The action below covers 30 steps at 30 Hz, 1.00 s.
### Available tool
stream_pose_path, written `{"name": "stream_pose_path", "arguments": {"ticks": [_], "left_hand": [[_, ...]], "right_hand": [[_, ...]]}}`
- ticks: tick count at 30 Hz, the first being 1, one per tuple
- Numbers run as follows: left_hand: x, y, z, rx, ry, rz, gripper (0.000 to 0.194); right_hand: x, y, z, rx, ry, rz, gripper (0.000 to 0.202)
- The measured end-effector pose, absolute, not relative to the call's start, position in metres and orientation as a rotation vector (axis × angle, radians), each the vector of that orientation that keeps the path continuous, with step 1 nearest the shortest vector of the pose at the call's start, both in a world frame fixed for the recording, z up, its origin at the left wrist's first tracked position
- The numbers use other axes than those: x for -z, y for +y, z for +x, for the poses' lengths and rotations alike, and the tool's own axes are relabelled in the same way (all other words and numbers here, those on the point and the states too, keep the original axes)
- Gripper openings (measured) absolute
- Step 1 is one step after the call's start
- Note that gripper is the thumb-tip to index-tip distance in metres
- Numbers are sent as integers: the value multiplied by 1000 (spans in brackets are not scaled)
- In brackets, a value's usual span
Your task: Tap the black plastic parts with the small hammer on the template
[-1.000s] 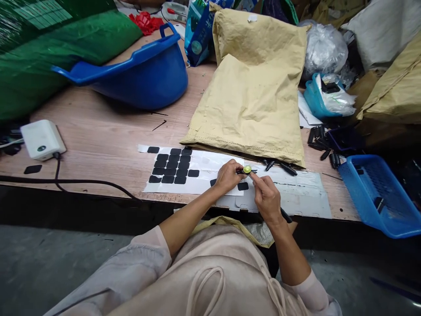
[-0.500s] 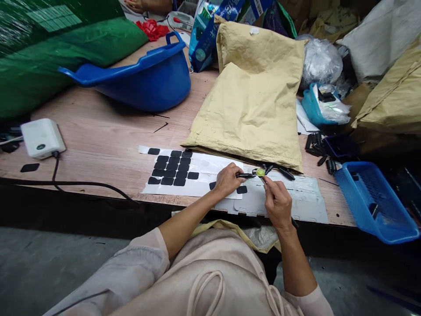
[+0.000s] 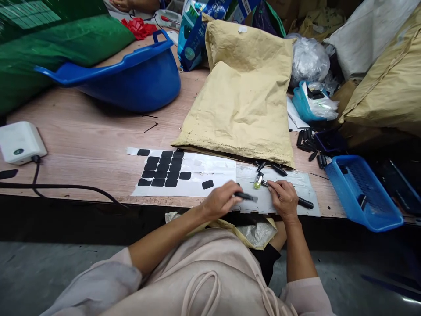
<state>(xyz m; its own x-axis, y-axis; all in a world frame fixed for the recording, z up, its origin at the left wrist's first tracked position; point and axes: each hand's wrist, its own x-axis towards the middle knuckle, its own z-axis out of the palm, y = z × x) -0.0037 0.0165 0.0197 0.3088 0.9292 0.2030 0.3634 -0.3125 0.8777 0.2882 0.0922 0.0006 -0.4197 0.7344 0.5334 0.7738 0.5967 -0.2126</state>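
Observation:
My left hand (image 3: 221, 201) is closed on a slim black part (image 3: 244, 195), which points right and is a little blurred. My right hand (image 3: 283, 198) grips a small hammer (image 3: 258, 180) with a metal and yellow-green head; its black handle end sticks out to the right of the hand. Both hands are over the grey-white sheet (image 3: 305, 188) at the table's front edge, with a gap between them. To the left lies a white sheet (image 3: 194, 188) bearing rows of black rounded pads (image 3: 163, 167). Several black parts (image 3: 279, 170) rest just behind the hammer.
A large tan paper bag (image 3: 243, 101) stands behind the hands. A blue basin (image 3: 131, 83) is at the back left, a blue basket (image 3: 365, 197) at the right edge. A white box (image 3: 21, 142) with a black cable sits left. Another person's hand (image 3: 122, 4) shows at the top.
My left hand has moved left and toward me with the black part, away from the hammer. The hammer head has turned, and its handle end now shows right of my right hand. The view has shifted.

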Motion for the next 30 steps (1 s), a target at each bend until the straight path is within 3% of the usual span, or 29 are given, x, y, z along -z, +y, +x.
{"name": "stream_pose_path", "arguments": {"ticks": [4, 11, 18, 24, 30], "left_hand": [[-8, -33, -1, -497, 883, 1834, 31], [15, -47, 2, -262, 1166, 1627, 42], [19, -35, 12, 320, 1455, 1493, 45], [7, -36, 13, 317, 1411, 1619, 47], [-39, -31, 17, 249, 1228, 1888, 29]], "right_hand": [[-1, 92, 287, 69, -2222, -1188, 24], [2, 91, 285, 53, -2198, -1264, 23], [2, 91, 285, 40, -2177, -1285, 21], [2, 91, 286, 28, -2167, -1273, 22], [0, 88, 286, -14, -2151, -1241, 22]]}}
